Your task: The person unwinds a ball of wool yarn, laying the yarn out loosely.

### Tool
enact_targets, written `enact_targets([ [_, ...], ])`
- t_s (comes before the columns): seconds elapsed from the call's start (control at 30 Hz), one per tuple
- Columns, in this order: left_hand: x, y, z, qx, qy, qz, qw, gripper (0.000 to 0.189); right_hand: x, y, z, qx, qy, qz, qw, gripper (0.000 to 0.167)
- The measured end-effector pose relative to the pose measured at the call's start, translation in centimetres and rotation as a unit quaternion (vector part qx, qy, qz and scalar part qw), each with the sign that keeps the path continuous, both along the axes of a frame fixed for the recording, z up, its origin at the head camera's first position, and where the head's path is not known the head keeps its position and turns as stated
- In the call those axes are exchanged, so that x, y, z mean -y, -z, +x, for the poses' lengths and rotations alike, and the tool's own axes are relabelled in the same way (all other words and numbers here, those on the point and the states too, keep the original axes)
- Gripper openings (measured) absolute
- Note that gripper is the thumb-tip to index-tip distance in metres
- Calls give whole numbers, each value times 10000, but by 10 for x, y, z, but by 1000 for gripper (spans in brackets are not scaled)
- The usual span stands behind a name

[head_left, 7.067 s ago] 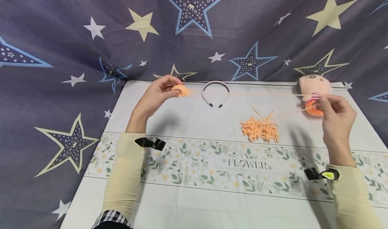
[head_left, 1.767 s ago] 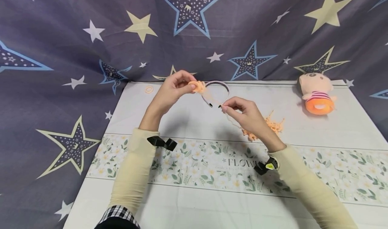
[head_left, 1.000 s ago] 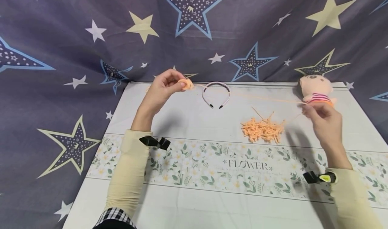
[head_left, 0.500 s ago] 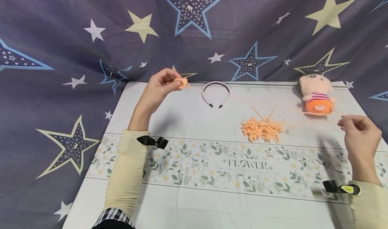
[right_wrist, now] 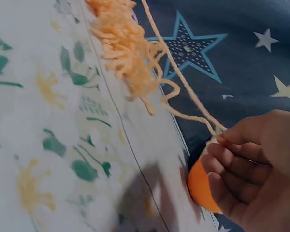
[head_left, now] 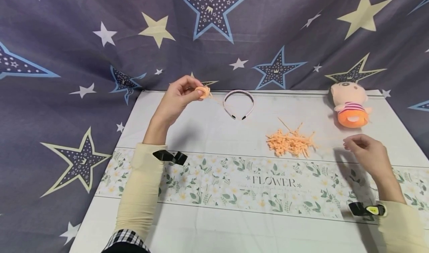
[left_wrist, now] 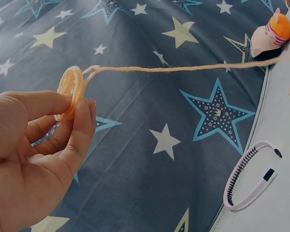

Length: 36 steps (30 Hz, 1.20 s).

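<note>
My left hand (head_left: pixel 172 104) is raised over the back left of the table, pinching a small coil of peach-orange yarn (left_wrist: pixel 71 92) between thumb and fingers. From that coil a strand (left_wrist: pixel 174 69) runs off to the right. On the right side, my right hand (head_left: pixel 370 154) hovers above the table. Its thumb and index finger pinch the yarn strand (right_wrist: pixel 183 82), clearest in the right wrist view, where it bends back at the fingertips. A loose heap of the same yarn (head_left: pixel 288 143) lies between the hands, with a thin length leading toward my right hand.
A pale pink headband (head_left: pixel 224 102) with dark teeth lies at the back middle. Behind my right hand sits a plush doll (head_left: pixel 349 93) with a striped top and orange bottom. A floral strip (head_left: pixel 214 186) crosses the white table; a star-patterned cloth (head_left: pixel 187 59) hangs behind.
My right hand came close to the left hand, swept far right drawing yarn, and has now come back slightly left. The left hand, after shifting inward, is back left with the coil.
</note>
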State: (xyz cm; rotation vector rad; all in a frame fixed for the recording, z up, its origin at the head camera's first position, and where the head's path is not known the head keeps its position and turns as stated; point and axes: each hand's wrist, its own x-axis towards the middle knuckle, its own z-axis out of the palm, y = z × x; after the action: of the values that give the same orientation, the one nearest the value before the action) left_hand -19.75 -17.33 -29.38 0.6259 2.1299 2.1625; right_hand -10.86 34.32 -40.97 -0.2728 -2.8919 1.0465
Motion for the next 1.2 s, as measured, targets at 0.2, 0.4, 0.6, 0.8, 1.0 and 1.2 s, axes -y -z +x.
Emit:
enact_targets([
  [0.2, -3, 0, 1, -72, 67, -123, 9999, 12, 14, 1, -7, 132, -437, 292, 9985, 40],
  [0.4, -8, -1, 1, -100, 131, -193, 9997, 12, 38, -17, -18, -704, -843, 254, 9936, 27],
  [0.6, -16, -1, 1, -115, 248, -112, 9996, 12, 100, -49, -32, -1638, -1534, -539, 9730, 19],
  [0.8, -26, 2, 1, -48, 352, -175, 9992, 12, 176, -66, -47, -1844, -2654, -1253, 9380, 23],
  [1.0, -33, 4, 2, -66, 415, -221, 9989, 10, 237, -64, -55, -1706, -3378, -1722, 9095, 24],
  [1.2, -32, 5, 2, -74, 418, -225, 9988, 9, 255, -61, -56, -1809, -3184, -2167, 9049, 14],
])
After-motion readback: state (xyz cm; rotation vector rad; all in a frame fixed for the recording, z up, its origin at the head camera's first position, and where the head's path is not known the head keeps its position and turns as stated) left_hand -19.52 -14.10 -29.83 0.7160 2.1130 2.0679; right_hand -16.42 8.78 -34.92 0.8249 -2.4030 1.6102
